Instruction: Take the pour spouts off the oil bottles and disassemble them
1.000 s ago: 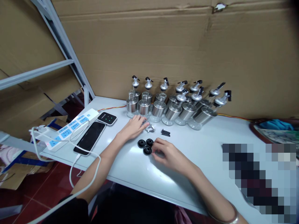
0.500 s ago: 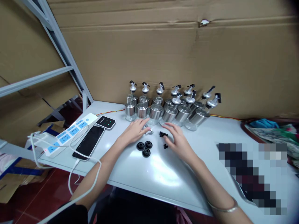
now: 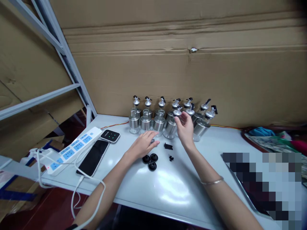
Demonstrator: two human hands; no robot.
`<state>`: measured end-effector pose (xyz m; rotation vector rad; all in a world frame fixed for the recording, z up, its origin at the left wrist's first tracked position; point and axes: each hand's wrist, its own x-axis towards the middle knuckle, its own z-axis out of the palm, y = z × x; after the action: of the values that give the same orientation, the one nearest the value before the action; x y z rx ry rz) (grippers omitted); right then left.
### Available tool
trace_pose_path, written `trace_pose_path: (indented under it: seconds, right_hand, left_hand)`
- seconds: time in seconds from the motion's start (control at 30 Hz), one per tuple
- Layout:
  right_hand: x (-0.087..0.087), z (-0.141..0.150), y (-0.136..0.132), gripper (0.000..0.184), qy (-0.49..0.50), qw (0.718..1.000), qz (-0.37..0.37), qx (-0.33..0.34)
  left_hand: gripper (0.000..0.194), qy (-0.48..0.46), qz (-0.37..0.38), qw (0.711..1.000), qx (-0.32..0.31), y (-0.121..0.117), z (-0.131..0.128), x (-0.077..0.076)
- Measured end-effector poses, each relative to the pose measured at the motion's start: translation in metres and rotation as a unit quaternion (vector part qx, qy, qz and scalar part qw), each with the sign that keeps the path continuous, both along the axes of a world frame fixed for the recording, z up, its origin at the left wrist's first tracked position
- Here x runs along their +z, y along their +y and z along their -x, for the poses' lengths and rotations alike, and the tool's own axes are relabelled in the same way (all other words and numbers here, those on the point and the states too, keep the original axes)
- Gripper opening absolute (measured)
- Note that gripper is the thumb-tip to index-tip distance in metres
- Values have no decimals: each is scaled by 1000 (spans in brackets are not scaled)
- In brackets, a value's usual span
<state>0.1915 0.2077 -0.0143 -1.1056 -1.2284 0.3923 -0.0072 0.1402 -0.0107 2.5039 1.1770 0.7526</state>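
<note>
Since the earlier frame, the right hand [image 3: 187, 130] has moved from beside the black levers [image 3: 168, 146] to the spouted bottles [image 3: 202, 128]. We find its fingers bent near a front-row spout [image 3: 177, 111]; we cannot tell whether they grip it. The left hand [image 3: 143, 144] is open, palm down, with fingers extended over small metal parts [image 3: 153, 141], which it largely hides. In front of this hand, toward the table edge, we locate three black discs [image 3: 152, 165] in a cluster; the levers and some small black pieces [image 3: 171, 158] lie to their right. At the left end of the front row, we count three spoutless bottles [image 3: 146, 124], upright on the table [image 3: 168, 188].
</note>
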Motion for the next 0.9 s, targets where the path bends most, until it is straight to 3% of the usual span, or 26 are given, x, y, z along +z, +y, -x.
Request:
trace_pose_path:
  seconds: [0.2, 0.37, 0.5, 0.67, 0.9]
  right_hand:
    - [-3, 6, 11, 38, -9, 1000, -6, 10]
    - [2, 9, -10, 35, -11, 998, -56, 41]
    - [4, -4, -38, 34, -111, 989, -91, 42]
    - [-1, -24, -66, 31, -322, 935, -146, -22]
    - [-1, -20, -74, 31, -416, 887, -195, 48]
  left_hand:
    - [34, -12, -29, 999, -11, -2, -2, 2]
    - [35, -25, -48, 999, -1, -3, -3, 2]
    - [37, -60, -95, 994, 6, -4, -3, 1]
    - [34, -76, -148, 986, -12, -8, -6, 2]
    - [34, -87, -144, 986, -21, -13, -9, 7]
